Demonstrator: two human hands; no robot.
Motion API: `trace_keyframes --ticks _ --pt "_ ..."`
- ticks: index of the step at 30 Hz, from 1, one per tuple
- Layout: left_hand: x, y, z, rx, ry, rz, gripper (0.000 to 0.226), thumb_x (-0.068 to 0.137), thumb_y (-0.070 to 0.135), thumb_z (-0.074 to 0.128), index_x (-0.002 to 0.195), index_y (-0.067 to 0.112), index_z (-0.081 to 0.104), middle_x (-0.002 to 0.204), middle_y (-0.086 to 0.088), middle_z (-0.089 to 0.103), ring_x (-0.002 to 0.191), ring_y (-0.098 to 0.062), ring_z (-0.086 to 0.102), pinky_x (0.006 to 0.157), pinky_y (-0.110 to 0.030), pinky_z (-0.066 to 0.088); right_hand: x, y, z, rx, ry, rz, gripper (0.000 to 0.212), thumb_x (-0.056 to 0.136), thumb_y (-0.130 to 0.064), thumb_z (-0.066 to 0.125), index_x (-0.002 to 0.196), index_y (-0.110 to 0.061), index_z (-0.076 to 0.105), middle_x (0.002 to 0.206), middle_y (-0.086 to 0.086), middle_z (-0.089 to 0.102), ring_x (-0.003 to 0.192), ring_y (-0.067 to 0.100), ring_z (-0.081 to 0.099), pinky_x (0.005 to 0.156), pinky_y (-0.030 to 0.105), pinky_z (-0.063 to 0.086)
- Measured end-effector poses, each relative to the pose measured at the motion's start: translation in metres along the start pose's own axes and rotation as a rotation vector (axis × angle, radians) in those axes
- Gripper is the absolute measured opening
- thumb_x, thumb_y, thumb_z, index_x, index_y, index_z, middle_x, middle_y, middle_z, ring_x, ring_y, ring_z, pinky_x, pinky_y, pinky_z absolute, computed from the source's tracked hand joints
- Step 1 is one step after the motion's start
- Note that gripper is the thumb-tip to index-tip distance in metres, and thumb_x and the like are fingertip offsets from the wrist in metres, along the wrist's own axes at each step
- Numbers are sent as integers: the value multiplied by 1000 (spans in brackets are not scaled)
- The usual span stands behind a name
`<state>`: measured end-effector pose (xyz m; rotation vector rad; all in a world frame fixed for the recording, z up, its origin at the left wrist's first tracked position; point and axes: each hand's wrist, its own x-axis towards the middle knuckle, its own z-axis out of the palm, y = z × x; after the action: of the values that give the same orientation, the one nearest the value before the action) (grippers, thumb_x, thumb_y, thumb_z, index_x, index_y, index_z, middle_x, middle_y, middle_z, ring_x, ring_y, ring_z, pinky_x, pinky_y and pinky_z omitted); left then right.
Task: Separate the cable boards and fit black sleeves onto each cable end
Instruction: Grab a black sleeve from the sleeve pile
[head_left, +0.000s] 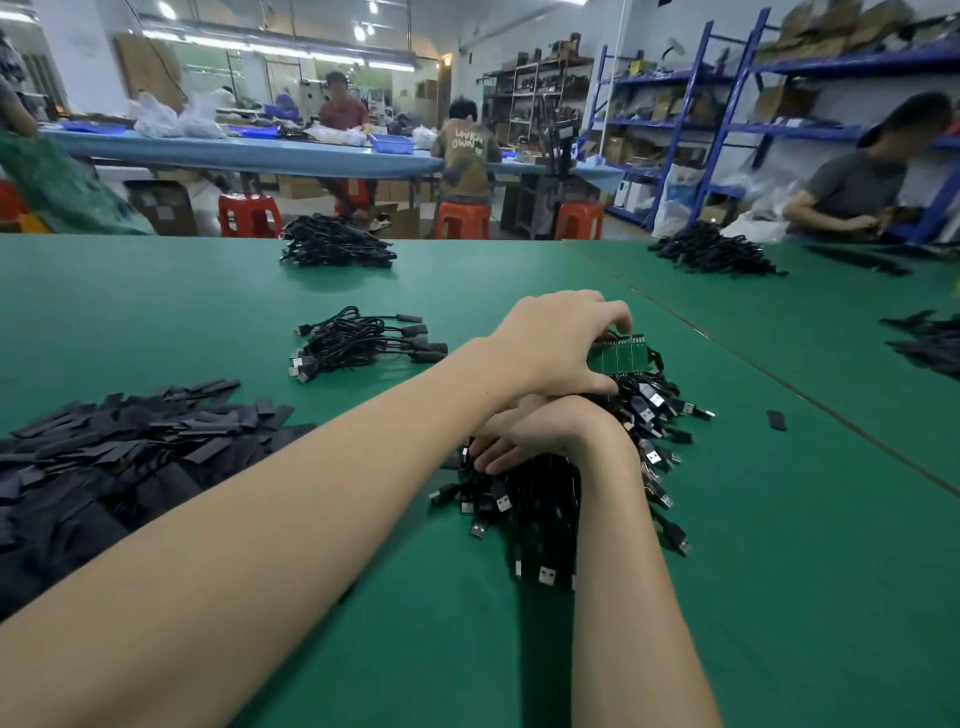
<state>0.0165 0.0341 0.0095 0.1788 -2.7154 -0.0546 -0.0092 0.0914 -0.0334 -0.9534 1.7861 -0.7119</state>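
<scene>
1. The left hand (556, 343) reaches across from the left side and its fingers are curled over the top edge of a green strip of cable boards (621, 354), with the thumb under the lower edge; it pinches the strip
2. The strip of boards stands out to the right of the left hand's fingers, at the far end of a big pile of black USB cables (566, 478) on the green table (779, 519)
3. The right hand (540, 434) lies just below the left hand, touching it, and presses down on the cable pile; its fingers point to the left and are a little bent, spread over the cables, and I cannot tell if they grip any cable
4. A heap of flat black sleeves (130, 441) lies at the left, well apart from both hands
5. A small bundle of cables with sleeves on (358, 343) lies beyond the left forearm
6. One single sleeve (776, 420) lies alone on the table, to the right of the pile
7. Other cable heaps (337, 243) lie near the far edge of the table
</scene>
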Motion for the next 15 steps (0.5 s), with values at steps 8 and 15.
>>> trace_keyframes --ticks 8,15 --pt "-16 -17 -8 -142 11 -69 58 89 44 73 139 23 52 130 -1 55 115 -21 58 98 -41 48 -3 2 1 8 71 -121 38 103 -15 57 135 5 55 84 5 63 70 15 62 66 23 54" --pt "-54 -44 -15 -247 235 -36 56 93 32 71 140 9 49 129 -4 52 105 -5 47 95 -17 40 -40 -7 -12 -27 9 -213 29 100 -19 63 116 5 64 98 18 70 86 26 73 70 27 62"
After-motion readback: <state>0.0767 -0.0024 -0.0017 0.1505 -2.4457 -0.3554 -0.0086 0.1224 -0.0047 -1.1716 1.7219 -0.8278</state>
